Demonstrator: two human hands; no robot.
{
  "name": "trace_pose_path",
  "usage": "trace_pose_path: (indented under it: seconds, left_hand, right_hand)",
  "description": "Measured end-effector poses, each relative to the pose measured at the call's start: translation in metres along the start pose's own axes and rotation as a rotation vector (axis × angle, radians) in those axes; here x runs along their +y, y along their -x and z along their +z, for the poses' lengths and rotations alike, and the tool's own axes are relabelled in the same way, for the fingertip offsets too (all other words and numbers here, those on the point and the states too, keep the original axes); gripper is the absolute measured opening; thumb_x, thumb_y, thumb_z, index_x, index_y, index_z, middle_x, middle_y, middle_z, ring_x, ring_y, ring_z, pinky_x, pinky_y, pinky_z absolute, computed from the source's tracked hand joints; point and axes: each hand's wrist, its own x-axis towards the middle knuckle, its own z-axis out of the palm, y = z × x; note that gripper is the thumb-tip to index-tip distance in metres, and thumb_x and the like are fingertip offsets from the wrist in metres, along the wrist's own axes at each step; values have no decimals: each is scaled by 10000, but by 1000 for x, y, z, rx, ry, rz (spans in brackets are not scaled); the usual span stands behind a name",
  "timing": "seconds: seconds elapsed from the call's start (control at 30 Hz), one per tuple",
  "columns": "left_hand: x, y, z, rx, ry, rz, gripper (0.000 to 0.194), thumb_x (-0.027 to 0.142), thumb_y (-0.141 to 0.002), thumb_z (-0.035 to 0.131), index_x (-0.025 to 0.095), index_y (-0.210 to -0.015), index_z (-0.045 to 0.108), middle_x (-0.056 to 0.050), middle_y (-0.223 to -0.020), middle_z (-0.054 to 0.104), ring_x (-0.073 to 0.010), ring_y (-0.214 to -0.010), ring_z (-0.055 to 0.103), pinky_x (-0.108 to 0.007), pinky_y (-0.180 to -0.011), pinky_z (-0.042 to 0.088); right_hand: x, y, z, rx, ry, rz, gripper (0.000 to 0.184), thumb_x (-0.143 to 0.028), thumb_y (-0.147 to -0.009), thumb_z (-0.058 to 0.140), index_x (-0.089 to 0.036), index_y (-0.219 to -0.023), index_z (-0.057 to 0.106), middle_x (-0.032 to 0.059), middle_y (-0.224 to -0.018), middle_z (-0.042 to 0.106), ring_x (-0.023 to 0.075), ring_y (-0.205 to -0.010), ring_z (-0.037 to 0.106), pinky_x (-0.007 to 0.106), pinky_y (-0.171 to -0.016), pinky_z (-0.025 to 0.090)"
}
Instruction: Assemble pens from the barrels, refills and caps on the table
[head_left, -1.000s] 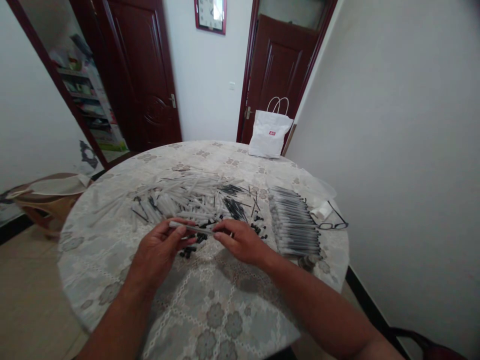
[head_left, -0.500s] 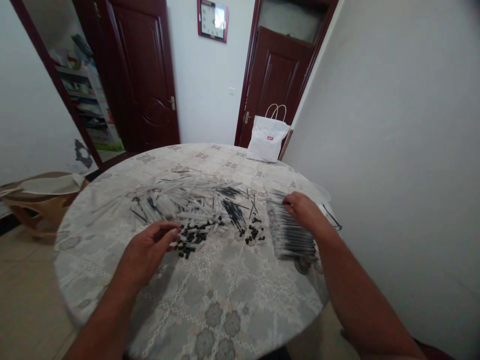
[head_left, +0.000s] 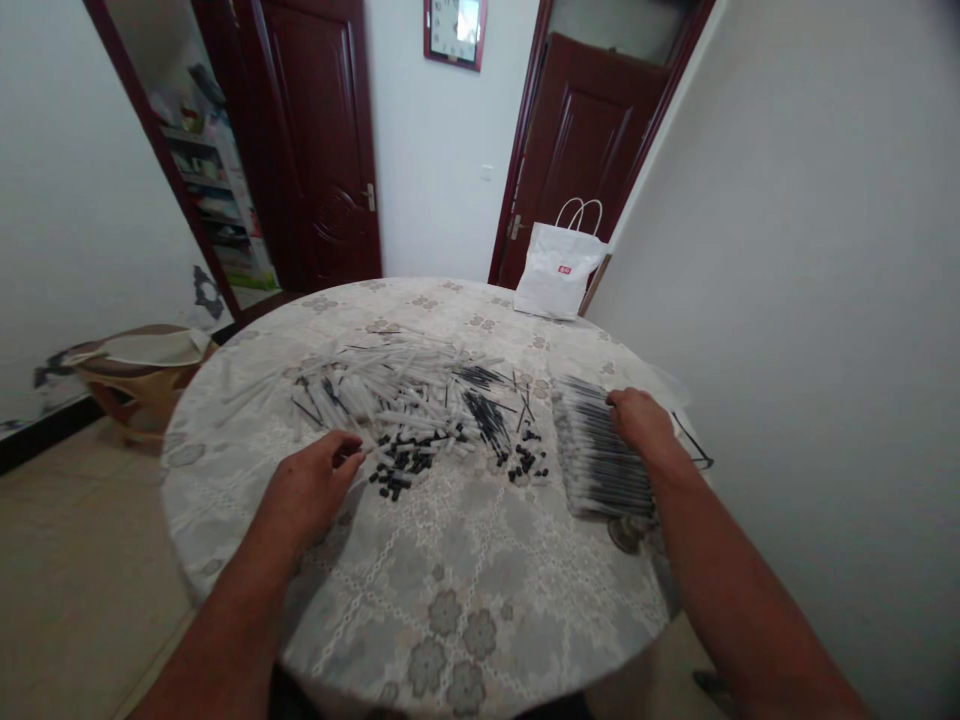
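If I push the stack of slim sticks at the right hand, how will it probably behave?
The stack of slim sticks would probably spread, since no band shows around it. Single sticks may roll, as they look round. They are likely stiff, lying straight.

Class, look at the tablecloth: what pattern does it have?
The tablecloth is floral, grey on a paler ground; the head view shows it best.
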Motion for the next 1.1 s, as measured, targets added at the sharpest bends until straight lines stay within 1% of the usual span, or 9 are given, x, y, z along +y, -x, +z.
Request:
trace_pose_path:
  seconds: [0.13, 0.3, 0.37, 0.47, 0.57, 0.77, 0.87, 1.0, 1.1]
  left_hand:
    - [-3, 1, -3, 20, -136, 24, 150, 390, -713, 721, 285, -819, 743, -59, -766, 731, -273, -741, 677, -328, -694, 494]
    - [-9, 2, 2, -25, -303, 86, 193, 377, -827, 628, 253, -927, 738, -80, -844, 747, -271, -782, 690, -349, -746, 482]
    - [-11, 3, 5, -42, -320, 98, 195, 365, -843, 614, 247, -940, 735, -89, -864, 752, -274, -800, 693, -358, -763, 485]
    - [-13, 6, 6, -66, -320, 96, 191, 348, -855, 611, 251, -966, 732, -97, -902, 761, -276, -830, 695, -373, -790, 490]
    - [-14, 7, 1, -64, -329, 90, 215, 318, -864, 605, 237, -1018, 731, -109, -948, 764, -278, -866, 694, -385, -818, 491]
    - [-14, 8, -8, -48, -414, 51, 209, 230, -885, 576, 206, -1034, 721, -118, -978, 756, -275, -902, 691, -386, -830, 492]
    - [-14, 9, 0, -76, -418, 95, 211, 215, -890, 585, 205, -1049, 724, -118, -1001, 742, -264, -902, 683, -380, -832, 494]
    - [-11, 12, 16, -153, -451, 240, 290, 151, -888, 577, 203, -1128, 732, -119, -1109, 697, -261, -1036, 647, -370, -919, 484]
    - [-7, 10, 27, -216, -525, 256, 321, 118, -881, 563, 210, -1123, 753, -119, -1127, 680, -261, -1058, 626, -360, -923, 480]
  right_hand:
    - [-35, 12, -12, 72, -50, -119, 318, -252, -1012, 469, -192, -1215, 705, 140, -1177, 691, 247, -1119, 626, 298, -873, 438]
    - [-117, 43, -32, -21, -186, -447, 267, -315, -1004, 517, -215, -1165, 706, 101, -1147, 721, 211, -1062, 660, 272, -869, 429]
    - [-146, 53, -34, -50, -180, -484, 264, -352, -1000, 532, -212, -1150, 698, 112, -1141, 725, 222, -1058, 672, 280, -857, 442]
    - [-173, 59, -27, -66, -119, -437, 324, -447, -980, 554, -182, -1110, 687, 149, -1104, 733, 269, -1020, 699, 317, -819, 474]
    - [-183, 60, -13, -70, -77, -383, 347, -449, -974, 543, -158, -1099, 684, 171, -1088, 741, 299, -1008, 714, 341, -802, 494]
    - [-182, 57, 8, -86, -60, -346, 337, -339, -990, 449, -148, -1065, 716, 192, -1062, 746, 294, -973, 731, 344, -800, 502]
    - [-181, 56, 7, -78, -47, -334, 348, -342, -984, 435, -152, -1030, 722, 188, -1010, 751, 294, -925, 737, 333, -749, 495]
    - [-178, 56, 4, -57, -70, -314, 355, -363, -984, 422, -177, -1002, 724, 157, -958, 754, 286, -894, 734, 315, -710, 474]
    - [-177, 57, 2, -73, -87, -304, 368, -370, -991, 416, -182, -1008, 732, 154, -962, 754, 275, -891, 731, 305, -712, 465]
